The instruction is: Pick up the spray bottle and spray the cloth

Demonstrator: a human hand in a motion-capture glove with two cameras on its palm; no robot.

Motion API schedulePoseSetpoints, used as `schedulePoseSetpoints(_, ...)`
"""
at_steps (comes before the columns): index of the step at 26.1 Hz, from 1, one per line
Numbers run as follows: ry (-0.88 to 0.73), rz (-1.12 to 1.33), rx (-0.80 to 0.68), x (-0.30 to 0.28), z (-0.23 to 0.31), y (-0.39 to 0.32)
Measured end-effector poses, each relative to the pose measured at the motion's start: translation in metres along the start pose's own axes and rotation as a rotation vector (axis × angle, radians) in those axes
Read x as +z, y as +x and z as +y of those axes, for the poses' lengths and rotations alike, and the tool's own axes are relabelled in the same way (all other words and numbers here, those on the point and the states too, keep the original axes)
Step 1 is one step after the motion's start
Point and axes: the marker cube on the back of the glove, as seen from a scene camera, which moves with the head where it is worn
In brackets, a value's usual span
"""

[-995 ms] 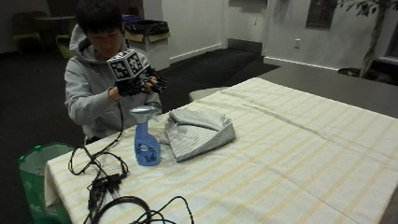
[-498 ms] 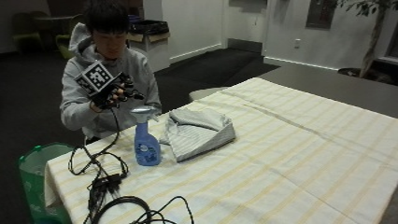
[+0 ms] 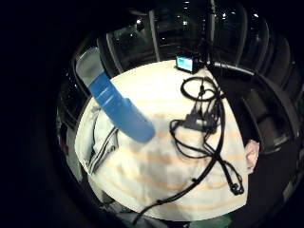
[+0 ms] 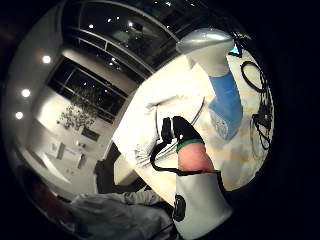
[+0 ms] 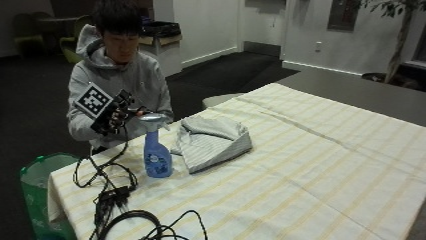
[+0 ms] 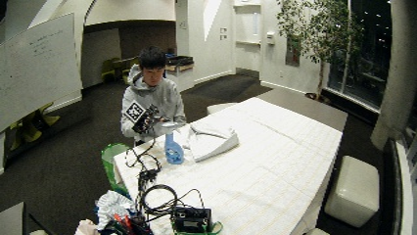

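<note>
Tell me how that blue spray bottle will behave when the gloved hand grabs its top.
The spray bottle stands upright, tall and narrow-based, so a sideways nudge may well tip it. It probably lifts stiffly, like rigid plastic. The cloth beside it looks floppy. The right hand is beside the nozzle.

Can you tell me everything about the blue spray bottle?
The spray bottle stands upright on the striped tablecloth, near the table's edge in front of the person. Its body is see-through blue plastic with a label low on the front, and it has a silvery grey trigger head on top. A folded cloth lies right beside it. The gloved right hand is close to the head, not holding it yet.
</note>
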Motion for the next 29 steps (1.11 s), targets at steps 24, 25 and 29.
schedulePoseSetpoints(24, 0.102, -0.589, 0.058, 0.072, -0.062, 0.012)
schedulePoseSetpoints(25, 0.064, -0.617, 0.08, 0.072, -0.06, 0.01)
schedulePoseSetpoints(29, -0.027, -0.707, 0.112, 0.077, -0.06, 0.007)
